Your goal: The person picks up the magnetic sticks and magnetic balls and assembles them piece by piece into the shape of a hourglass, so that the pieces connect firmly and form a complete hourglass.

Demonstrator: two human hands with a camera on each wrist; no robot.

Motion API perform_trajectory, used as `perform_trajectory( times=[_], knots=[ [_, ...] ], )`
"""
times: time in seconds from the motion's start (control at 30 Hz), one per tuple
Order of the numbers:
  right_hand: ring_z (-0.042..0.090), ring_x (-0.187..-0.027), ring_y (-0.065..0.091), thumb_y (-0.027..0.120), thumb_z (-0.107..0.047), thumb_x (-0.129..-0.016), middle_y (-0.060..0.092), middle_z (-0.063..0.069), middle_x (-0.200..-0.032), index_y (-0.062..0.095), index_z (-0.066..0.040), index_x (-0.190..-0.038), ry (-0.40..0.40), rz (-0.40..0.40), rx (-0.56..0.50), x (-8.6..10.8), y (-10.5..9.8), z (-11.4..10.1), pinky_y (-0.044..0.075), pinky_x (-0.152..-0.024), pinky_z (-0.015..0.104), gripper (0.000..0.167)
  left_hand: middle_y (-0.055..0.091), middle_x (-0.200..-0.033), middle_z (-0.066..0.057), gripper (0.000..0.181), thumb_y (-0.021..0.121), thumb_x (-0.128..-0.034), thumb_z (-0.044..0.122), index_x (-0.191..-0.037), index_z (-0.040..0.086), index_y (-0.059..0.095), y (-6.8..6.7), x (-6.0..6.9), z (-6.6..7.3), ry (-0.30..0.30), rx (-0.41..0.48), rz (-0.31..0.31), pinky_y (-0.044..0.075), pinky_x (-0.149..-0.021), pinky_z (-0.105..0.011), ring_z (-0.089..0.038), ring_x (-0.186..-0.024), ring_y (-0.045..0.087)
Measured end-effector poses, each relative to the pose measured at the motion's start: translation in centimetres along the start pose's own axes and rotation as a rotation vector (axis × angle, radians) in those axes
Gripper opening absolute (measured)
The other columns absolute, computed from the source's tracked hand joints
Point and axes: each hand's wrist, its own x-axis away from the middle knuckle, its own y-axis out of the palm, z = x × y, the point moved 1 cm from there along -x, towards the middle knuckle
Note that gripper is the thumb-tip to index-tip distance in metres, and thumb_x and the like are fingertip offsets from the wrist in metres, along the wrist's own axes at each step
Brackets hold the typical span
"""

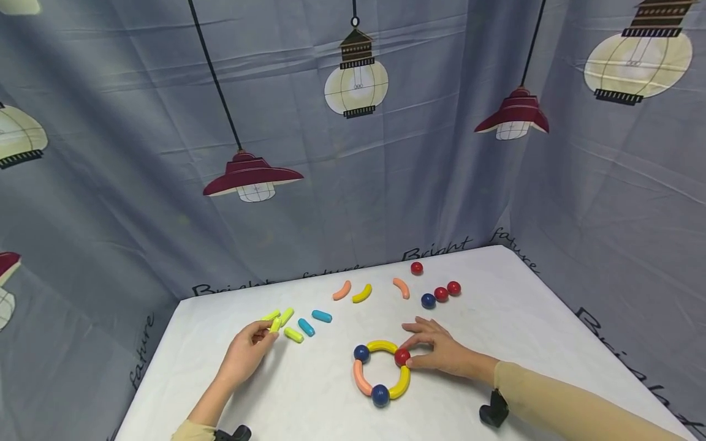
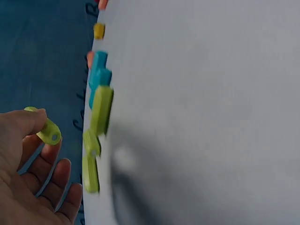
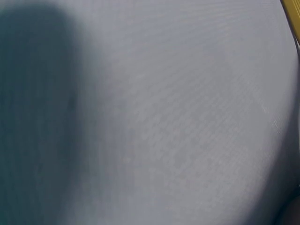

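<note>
In the head view, my left hand (image 1: 245, 352) pinches a lime-green rod (image 1: 275, 324) between thumb and finger, raised over the white table. Below it in the left wrist view lie more lime-green rods (image 2: 101, 110) and two blue rods (image 2: 99, 68). My right hand (image 1: 441, 350) holds a red ball (image 1: 402, 356) between thumb and index finger. That ball sits in a ring with two navy balls (image 1: 380, 395), two curved yellow rods (image 1: 401, 384) and a curved salmon rod (image 1: 361, 378). Only a corner of a yellow rod (image 3: 294, 16) shows in the right wrist view.
Toward the back of the white table (image 1: 496, 318) lie two curved salmon rods (image 1: 342, 290) and a curved yellow rod (image 1: 362, 293). A navy ball (image 1: 428, 301) and two red balls (image 1: 447, 291) form a row, with another red ball (image 1: 416, 268) behind. Grey curtains (image 1: 353, 184) surround the table.
</note>
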Motion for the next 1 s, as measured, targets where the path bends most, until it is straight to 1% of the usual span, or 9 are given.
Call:
perform_trajectory(
  times=[0.07, 0.13, 0.23, 0.37, 0.5, 0.7, 0.8, 0.87, 1.0],
  knots=[
    [0.037, -0.154, 0.012, 0.086, -0.044, -0.081, 0.047, -0.003, -0.155, 0.075, -0.044, -0.098, -0.008, -0.002, 0.002, 0.1, -0.1, -0.2, 0.009, -0.111, 0.078, 0.021, 0.064, -0.112, -0.004, 0.041, 0.068, -0.0999, 0.028, -0.132, 0.003, 0.063, 0.5, 0.1, 1.1, 0.018, 0.049, -0.014, 0.051, -0.093, -0.043, -0.022, -0.107, 0.059],
    [0.038, -0.154, 0.012, 0.086, -0.043, -0.081, 0.048, -0.002, -0.155, 0.075, -0.044, -0.099, -0.016, -0.003, 0.001, 0.2, -0.1, -0.3, 0.009, -0.111, 0.079, 0.021, 0.066, -0.112, -0.004, 0.039, 0.071, -0.0983, 0.026, -0.129, 0.003, 0.064, 1.0, 0.2, 2.0, 0.047, 0.098, -0.030, 0.051, -0.097, -0.043, -0.022, -0.109, 0.061],
    [0.039, -0.154, 0.011, 0.086, -0.041, -0.081, 0.048, -0.002, -0.155, 0.075, -0.043, -0.099, -0.023, -0.002, -0.003, 0.2, -0.1, -0.3, 0.008, -0.111, 0.079, 0.021, 0.067, -0.110, -0.002, 0.035, 0.074, -0.0957, 0.023, -0.124, 0.004, 0.066, 1.8, 0.3, 3.4, 0.086, 0.178, -0.068, 0.052, -0.096, -0.041, -0.020, -0.106, 0.062],
    [0.039, -0.154, 0.011, 0.086, -0.041, -0.081, 0.048, -0.002, -0.155, 0.075, -0.044, -0.099, -0.026, -0.001, -0.002, 0.2, -0.1, -0.2, 0.007, -0.111, 0.078, 0.021, 0.067, -0.106, 0.001, 0.030, 0.076, -0.0941, 0.025, -0.118, 0.009, 0.068, 2.8, 0.4, 4.8, 0.123, 0.240, -0.122, 0.052, -0.094, -0.038, -0.016, -0.103, 0.062],
    [0.039, -0.154, 0.012, 0.086, -0.042, -0.080, 0.048, -0.002, -0.155, 0.075, -0.044, -0.098, -0.025, 0.005, 0.005, 0.1, 0.0, -0.2, 0.006, -0.111, 0.078, 0.021, 0.067, -0.105, 0.002, 0.028, 0.076, -0.0938, 0.028, -0.115, 0.012, 0.069, 3.8, 0.4, 5.9, 0.157, 0.251, -0.165, 0.051, -0.095, -0.040, -0.015, -0.103, 0.062],
    [0.037, -0.154, 0.012, 0.086, -0.045, -0.080, 0.049, -0.003, -0.154, 0.075, -0.045, -0.099, -0.014, 0.008, 0.020, 0.0, 0.2, 0.0, 0.007, -0.112, 0.077, 0.022, 0.068, -0.105, 0.005, 0.025, 0.076, -0.0942, 0.027, -0.114, 0.013, 0.069, 5.0, 0.5, 6.9, 0.229, 0.237, -0.211, 0.052, -0.097, -0.043, -0.015, -0.103, 0.063],
    [0.037, -0.154, 0.013, 0.086, -0.046, -0.079, 0.049, -0.004, -0.154, 0.075, -0.046, -0.098, -0.016, 0.011, 0.022, 0.0, 0.2, 0.1, 0.007, -0.112, 0.077, 0.022, 0.069, -0.104, 0.005, 0.023, 0.076, -0.0943, 0.025, -0.113, 0.014, 0.069, 5.4, 0.5, 7.2, 0.271, 0.231, -0.219, 0.052, -0.096, -0.043, -0.015, -0.102, 0.064],
    [0.037, -0.154, 0.013, 0.087, -0.046, -0.079, 0.049, -0.003, -0.154, 0.075, -0.046, -0.098, -0.018, 0.010, 0.019, 0.0, 0.2, 0.1, 0.007, -0.112, 0.077, 0.022, 0.069, -0.104, 0.005, 0.022, 0.076, -0.0944, 0.025, -0.112, 0.013, 0.069, 5.5, 0.6, 7.4, 0.295, 0.225, -0.222, 0.053, -0.095, -0.042, -0.015, -0.102, 0.065],
    [0.038, -0.153, 0.013, 0.087, -0.044, -0.079, 0.049, -0.002, -0.154, 0.076, -0.045, -0.098, -0.023, 0.011, 0.017, 0.0, 0.1, 0.2, 0.008, -0.112, 0.078, 0.021, 0.069, -0.104, 0.006, 0.023, 0.076, -0.0949, 0.026, -0.113, 0.014, 0.069, 5.8, 0.7, 7.6, 0.304, 0.209, -0.228, 0.053, -0.094, -0.037, -0.014, -0.101, 0.065]
  ],
)
